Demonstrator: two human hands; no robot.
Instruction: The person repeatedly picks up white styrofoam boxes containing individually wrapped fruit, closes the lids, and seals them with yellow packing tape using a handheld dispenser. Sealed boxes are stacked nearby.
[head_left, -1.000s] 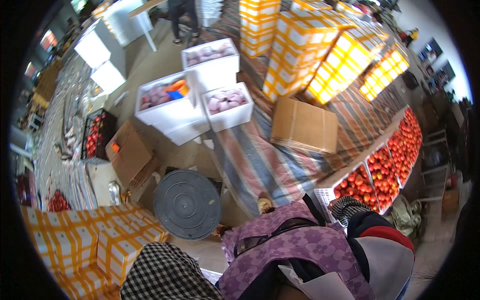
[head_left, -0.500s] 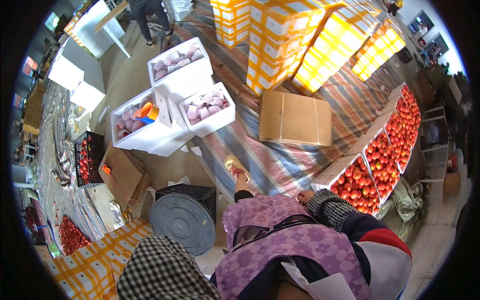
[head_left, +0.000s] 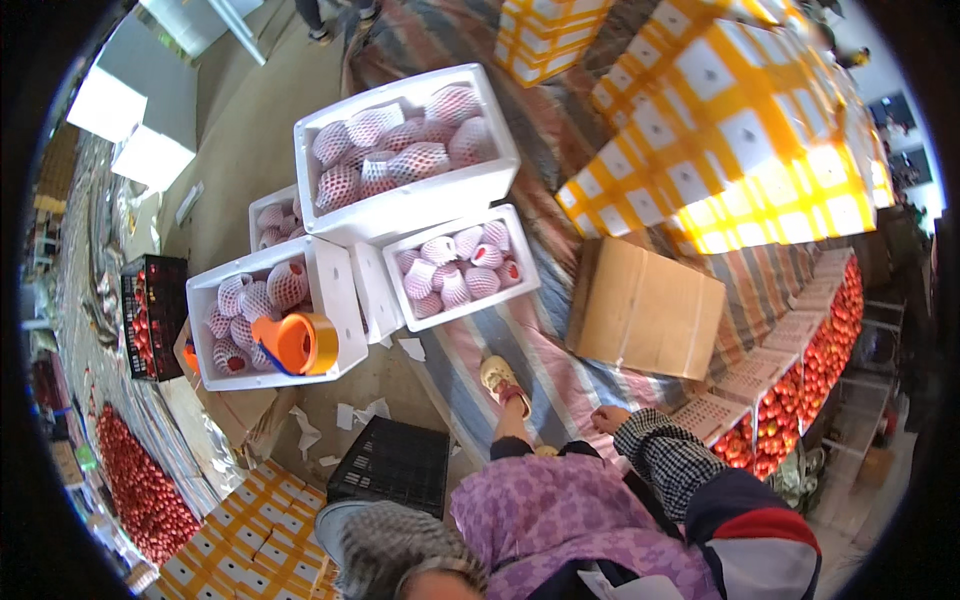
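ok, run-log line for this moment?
right hand: nothing visibly held, over striped tarp | left hand: not visible | netted fruit: in white foam boxes

The head camera, a wide fisheye worn on the left of a pair, looks steeply down and forward from above the wearer, taking in the cardboard box from overhead at middling range. Nearest the lens, below the box, come the wearer's checked left sleeve and purple apron; the right hand lies a little farther off, just below the box. White foam boxes, left of it, show their open tops. Toward the rim, lines curve.
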